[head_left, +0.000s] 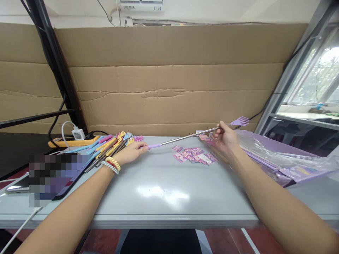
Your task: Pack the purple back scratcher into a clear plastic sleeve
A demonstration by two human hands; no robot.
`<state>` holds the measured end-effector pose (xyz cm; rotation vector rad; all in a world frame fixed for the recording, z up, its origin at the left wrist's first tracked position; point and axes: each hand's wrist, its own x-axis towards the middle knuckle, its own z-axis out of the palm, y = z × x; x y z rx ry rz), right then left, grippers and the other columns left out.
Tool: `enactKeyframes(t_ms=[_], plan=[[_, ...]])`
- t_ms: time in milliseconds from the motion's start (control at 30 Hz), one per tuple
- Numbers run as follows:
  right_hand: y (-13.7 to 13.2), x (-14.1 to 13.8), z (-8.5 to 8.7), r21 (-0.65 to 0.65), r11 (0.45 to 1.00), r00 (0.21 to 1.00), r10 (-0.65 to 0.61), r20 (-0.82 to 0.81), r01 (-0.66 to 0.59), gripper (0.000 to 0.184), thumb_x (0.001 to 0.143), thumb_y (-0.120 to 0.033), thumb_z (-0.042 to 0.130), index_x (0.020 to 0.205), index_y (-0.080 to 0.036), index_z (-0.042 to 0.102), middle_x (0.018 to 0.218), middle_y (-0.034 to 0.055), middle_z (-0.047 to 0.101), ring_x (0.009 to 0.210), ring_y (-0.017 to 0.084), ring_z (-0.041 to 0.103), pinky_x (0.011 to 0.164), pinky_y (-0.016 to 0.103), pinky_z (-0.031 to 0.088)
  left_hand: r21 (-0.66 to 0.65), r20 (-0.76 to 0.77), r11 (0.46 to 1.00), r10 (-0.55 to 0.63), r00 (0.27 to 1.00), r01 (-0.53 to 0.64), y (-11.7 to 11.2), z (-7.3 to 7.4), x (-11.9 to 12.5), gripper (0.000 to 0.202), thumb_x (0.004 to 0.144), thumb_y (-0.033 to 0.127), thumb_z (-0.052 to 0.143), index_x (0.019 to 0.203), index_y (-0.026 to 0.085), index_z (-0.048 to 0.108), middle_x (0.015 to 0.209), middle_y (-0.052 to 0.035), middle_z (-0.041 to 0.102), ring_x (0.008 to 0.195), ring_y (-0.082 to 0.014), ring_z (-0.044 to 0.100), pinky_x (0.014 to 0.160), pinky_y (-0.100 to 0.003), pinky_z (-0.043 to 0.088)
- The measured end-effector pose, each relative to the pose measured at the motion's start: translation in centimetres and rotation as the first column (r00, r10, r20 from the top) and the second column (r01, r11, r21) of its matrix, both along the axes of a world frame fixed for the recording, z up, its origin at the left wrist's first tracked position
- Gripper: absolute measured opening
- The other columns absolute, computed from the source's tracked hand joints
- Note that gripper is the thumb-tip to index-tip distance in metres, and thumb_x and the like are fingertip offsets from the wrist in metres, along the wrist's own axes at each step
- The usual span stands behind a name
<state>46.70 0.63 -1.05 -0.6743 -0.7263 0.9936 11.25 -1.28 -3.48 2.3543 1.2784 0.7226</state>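
A telescopic back scratcher (189, 137) with a purple handle and a purple claw head is stretched out long between my hands, above the table. My left hand (134, 151) is closed around its handle end. Near the claw, my right hand (224, 138) grips the metal rod. Just left of my left hand lies a pile of back scratchers (113, 145) in blue, yellow, pink and dark colours. Below the rod, several small pink and purple printed cards (194, 155) are scattered on the table.
Clear plastic bags and purple packaging (280, 151) lie at the right. A tablet (72, 180), partly blurred, and a yellow power strip (76, 141) with a white charger (78, 133) are at the left. Cardboard (169, 81) stands behind the grey table (169, 197).
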Motion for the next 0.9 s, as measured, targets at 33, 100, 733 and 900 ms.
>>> enactKeyframes(t_ms=[33,100,733,900], plan=[[-0.4,-0.8,0.0,-0.005,0.999,0.998,0.051,0.038,-0.051,0.021,0.077,-0.031,0.064,0.066,-0.017,0.053,0.039,-0.0071,0.045,0.034,0.005,0.04,0.035,0.017,0.034,0.004,0.005,1.0,-0.015,1.0,0.015,-0.1,-0.1,0.5,0.044,0.082,0.056,0.04,0.081,0.017,0.059,0.066,0.0004,0.052,0.065,-0.0149,0.047,0.061,-0.026,0.038],[-1.1,-2.5,-0.1,-0.014,0.986,0.977,0.169,0.132,-0.168,0.02,0.071,-0.031,0.069,0.068,-0.016,0.056,0.042,-0.0055,0.05,0.036,0.006,0.045,0.036,0.018,0.036,0.015,0.023,1.0,-0.024,0.999,0.024,-0.4,-0.2,1.2,0.044,0.083,0.054,0.038,0.086,0.017,0.06,0.068,0.0,0.053,0.065,-0.0148,0.047,0.06,-0.026,0.038],[-3.2,-11.5,-3.7,-0.045,0.875,0.823,0.469,0.32,-0.482,0.01,0.065,-0.028,0.057,0.067,-0.019,0.057,0.031,-0.0098,0.033,0.026,0.006,0.024,0.029,0.019,0.017,0.068,0.064,0.991,-0.118,0.991,0.114,-3.2,-0.8,6.4,0.04,0.088,0.051,0.031,0.065,0.019,0.042,0.058,0.0026,0.044,0.055,-0.0123,0.038,0.052,-0.026,0.03],[-2.8,-9.3,-2.6,-0.025,0.896,0.845,0.427,0.321,-0.443,0.023,0.063,-0.037,0.069,0.061,-0.017,0.058,0.038,-0.0046,0.049,0.028,0.005,0.034,0.028,0.019,0.021,0.124,0.007,0.988,-0.091,0.996,0.089,-1.9,-0.6,4.7,0.043,0.087,0.053,0.031,0.066,0.019,0.045,0.06,0.0017,0.047,0.057,-0.0132,0.042,0.055,-0.027,0.031]])
